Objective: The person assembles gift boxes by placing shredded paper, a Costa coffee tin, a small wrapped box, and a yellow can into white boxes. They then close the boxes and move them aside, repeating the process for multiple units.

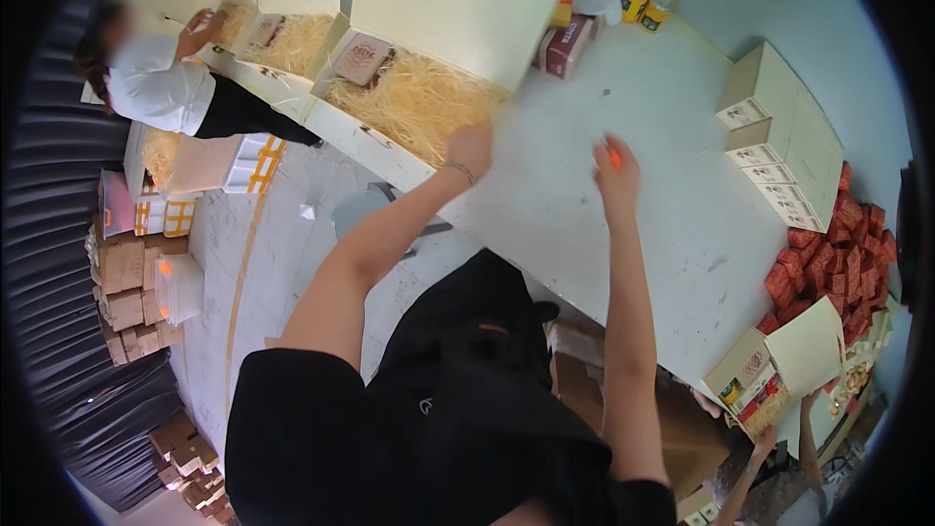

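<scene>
My left hand (469,150) is at the right front corner of an open cream gift box (445,4); its fingers are partly hidden, so a grip on the box wall cannot be made out. Pale shredded filler (431,95) fills most of this box, with a printed Costa package (361,58) in its far left corner. Over the grey-white tabletop (555,234), my right hand (617,172) is raised and blurred, to the right of the box. A bright orange spot shows at its fingers; whether this is an object or light is unclear.
More open boxes (296,40) continue leftward, where a person in white (161,77) works. Costa packages (566,47) and yellow cans (654,11) stand at the back. On the right are stacked cartons (785,146), red packets (840,263) and another person's hand (765,438) at a filled box (756,380).
</scene>
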{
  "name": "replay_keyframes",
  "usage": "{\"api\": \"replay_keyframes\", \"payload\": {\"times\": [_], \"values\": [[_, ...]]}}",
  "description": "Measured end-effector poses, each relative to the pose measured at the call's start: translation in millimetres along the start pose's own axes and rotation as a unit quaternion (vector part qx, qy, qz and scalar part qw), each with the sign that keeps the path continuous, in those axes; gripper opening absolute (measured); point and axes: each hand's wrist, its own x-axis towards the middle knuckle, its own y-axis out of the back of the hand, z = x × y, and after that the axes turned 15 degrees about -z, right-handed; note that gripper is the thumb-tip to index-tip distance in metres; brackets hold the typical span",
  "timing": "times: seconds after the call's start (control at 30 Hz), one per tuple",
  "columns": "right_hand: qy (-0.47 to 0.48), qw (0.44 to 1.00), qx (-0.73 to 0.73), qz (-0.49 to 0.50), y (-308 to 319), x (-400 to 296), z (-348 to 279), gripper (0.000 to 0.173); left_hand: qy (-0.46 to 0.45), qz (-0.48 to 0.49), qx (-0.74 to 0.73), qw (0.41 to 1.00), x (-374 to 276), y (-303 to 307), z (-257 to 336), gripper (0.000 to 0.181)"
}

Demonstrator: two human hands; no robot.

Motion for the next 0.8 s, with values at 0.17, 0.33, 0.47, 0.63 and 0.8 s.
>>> {"api": "replay_keyframes", "payload": {"times": [0.17,0.33,0.47,0.63,0.8], "values": [[-0.019,0.992,-0.106,0.067,-31.9,59.7,-23.2,0.039,-0.145,-0.057,-0.051,0.986,-41.1,-32.3,75.5,0.031],[-0.086,0.992,-0.027,0.088,57.6,-11.4,0.6,0.018,-0.445,-0.189,0.031,0.875,-62.0,-19.6,124.5,0.061],[-0.135,0.978,-0.008,0.162,158.3,-92.5,30.4,0.024,-0.680,-0.127,0.126,0.712,-35.5,-98.5,165.4,0.060],[-0.127,0.962,-0.066,0.233,257.2,-162.6,65.5,0.021,-0.740,-0.085,0.167,0.646,-37.0,-102.2,269.2,0.064],[-0.080,0.935,-0.181,0.295,261.3,-180.3,23.4,0.037,-0.703,-0.158,0.022,0.693,-54.0,-28.1,310.3,0.038]]}}
